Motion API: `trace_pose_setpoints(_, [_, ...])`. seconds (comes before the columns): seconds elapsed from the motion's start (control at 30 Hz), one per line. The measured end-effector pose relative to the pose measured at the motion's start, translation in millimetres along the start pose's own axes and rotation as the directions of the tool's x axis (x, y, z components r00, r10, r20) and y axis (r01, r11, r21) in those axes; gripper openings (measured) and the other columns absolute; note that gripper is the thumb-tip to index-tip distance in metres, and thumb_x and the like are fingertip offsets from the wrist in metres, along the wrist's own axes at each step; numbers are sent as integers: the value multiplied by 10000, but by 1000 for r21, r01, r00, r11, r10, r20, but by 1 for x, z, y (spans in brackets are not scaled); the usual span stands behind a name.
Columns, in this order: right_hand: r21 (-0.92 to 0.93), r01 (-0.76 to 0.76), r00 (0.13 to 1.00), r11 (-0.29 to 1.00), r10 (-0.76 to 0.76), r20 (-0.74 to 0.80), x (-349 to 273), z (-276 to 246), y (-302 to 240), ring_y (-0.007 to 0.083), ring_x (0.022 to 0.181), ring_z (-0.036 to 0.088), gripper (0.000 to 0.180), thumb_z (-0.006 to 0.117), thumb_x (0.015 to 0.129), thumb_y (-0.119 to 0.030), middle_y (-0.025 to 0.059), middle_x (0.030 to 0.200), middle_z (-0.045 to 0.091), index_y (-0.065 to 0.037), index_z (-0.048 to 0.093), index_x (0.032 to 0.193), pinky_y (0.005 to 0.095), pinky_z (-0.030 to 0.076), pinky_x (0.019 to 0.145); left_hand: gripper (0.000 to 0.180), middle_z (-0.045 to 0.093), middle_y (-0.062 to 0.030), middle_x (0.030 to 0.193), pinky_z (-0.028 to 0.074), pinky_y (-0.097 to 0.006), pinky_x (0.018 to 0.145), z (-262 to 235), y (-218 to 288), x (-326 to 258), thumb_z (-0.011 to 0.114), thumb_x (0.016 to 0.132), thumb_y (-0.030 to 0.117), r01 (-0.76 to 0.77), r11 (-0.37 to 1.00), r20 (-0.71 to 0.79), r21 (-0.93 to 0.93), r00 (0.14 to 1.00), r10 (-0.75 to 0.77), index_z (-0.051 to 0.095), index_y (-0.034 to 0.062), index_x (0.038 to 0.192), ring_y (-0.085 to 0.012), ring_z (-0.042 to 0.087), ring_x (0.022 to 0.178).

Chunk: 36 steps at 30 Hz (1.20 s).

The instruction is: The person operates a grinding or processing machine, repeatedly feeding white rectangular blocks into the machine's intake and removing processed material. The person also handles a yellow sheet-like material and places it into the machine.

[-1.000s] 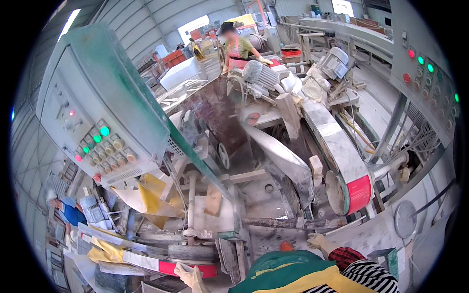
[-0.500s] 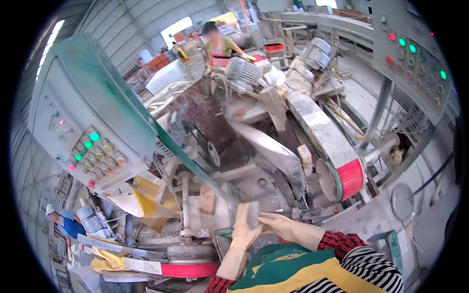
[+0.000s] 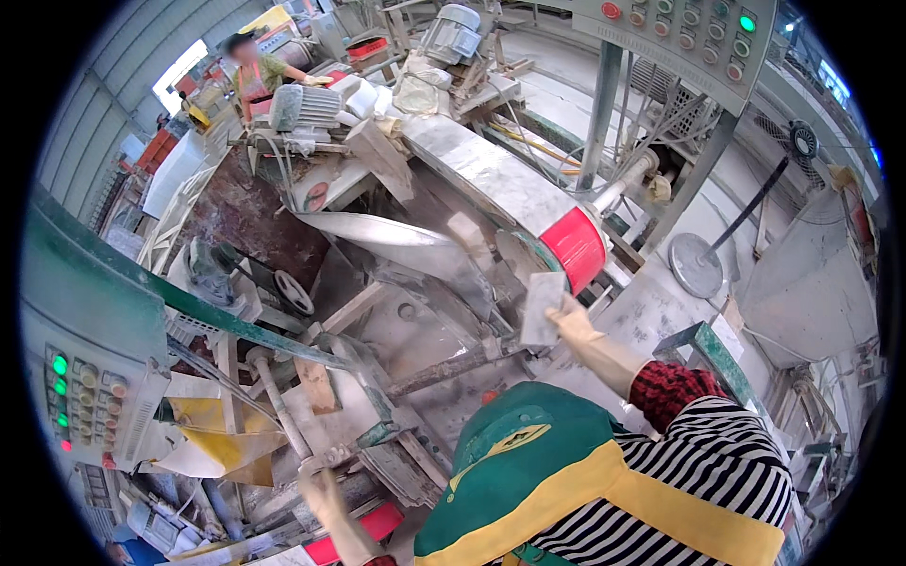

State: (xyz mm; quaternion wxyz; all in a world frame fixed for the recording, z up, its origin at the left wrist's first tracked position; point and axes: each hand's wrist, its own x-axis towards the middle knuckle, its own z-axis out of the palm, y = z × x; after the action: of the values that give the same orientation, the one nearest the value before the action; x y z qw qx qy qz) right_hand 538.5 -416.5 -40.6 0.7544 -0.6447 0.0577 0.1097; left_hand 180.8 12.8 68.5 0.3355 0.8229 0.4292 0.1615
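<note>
A grey rectangular stone tile (image 3: 541,309) is gripped at its right edge by my right hand (image 3: 587,341), in a cream rubber glove. It is held up just short of the red end of a conveyor belt (image 3: 574,249). My left hand (image 3: 324,497), gloved alike, reaches out at the lower left over a second belt with a red stretch (image 3: 354,533). Its fingers are blurred against pale dusty parts, so whether they hold anything is unclear. Between my arms is my green and yellow apron (image 3: 538,462).
Green-framed control boxes with lit buttons stand at left (image 3: 90,377) and upper right (image 3: 684,42). Beyond the tile lie a curved metal guard (image 3: 387,241), a motor (image 3: 307,108) and a handwheel (image 3: 293,292). A co-worker (image 3: 255,75) stands at the far left. A round-based stand (image 3: 696,266) is at right.
My hands, together at the tile before, have parted. The right one has carried the tile right and forward toward the red belt end; the left has moved to the lower left. The view has swung right.
</note>
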Motion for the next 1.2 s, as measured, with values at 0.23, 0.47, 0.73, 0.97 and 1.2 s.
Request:
trace_pose_setpoints(0.23, [-280, -142, 936, 950, 37, -351, -14, -87, 9, 158, 765, 580, 398, 605, 877, -81, 41, 955, 626, -48, 539, 1268, 317, 487, 638, 758, 506, -226, 1323, 424, -486, 976, -86, -149, -51, 471, 904, 623, 525, 433, -518, 733, 843, -145, 433, 54, 1404, -402, 489, 1193])
trace_pose_setpoints(0.47, [-187, -269, 939, 945, 214, -270, -41, -57, 3, 214, 761, 641, 476, 566, 879, -61, 89, 947, 645, -80, 482, 1346, 356, 533, 577, 743, 472, -199, 1351, 413, -485, 988, -96, -138, -54, 469, 911, 626, 811, 376, -777, 448, 562, -285, 385, 115, 1444, -365, 455, 1233])
trace_pose_setpoints(0.73, [-150, -275, 952, 950, 290, 96, -12, 74, -16, 225, 1013, 643, 405, 499, 926, 20, 67, 1152, 654, -82, 533, 1316, 411, 540, 859, 757, 662, -154, 931, 508, -596, 710, -121, -217, -52, 521, 788, 766, 790, 323, -829, 520, 558, -31, 653, 74, 1064, -374, 638, 806])
trace_pose_setpoints(0.97, [-57, -308, 901, 950, 310, 303, -33, 137, -23, 211, 1007, 642, 400, 516, 921, 11, 62, 1154, 652, -48, 527, 1317, 378, 529, 866, 674, 628, -155, 1100, 445, -682, 855, -118, -183, -50, 638, 785, 635, 815, 327, -831, 478, 541, -133, 589, 110, 1204, -350, 617, 994])
trace_pose_setpoints(1.2, [117, -412, 898, 904, 380, 223, -55, 134, 0, 231, 1012, 632, 419, 503, 924, 16, 68, 1177, 636, -79, 522, 1332, 405, 533, 855, 660, 609, -194, 1168, 490, -519, 903, -112, -145, -71, 652, 807, 574, 682, 575, -695, 452, 673, -252, 570, 75, 1231, -376, 580, 1092])
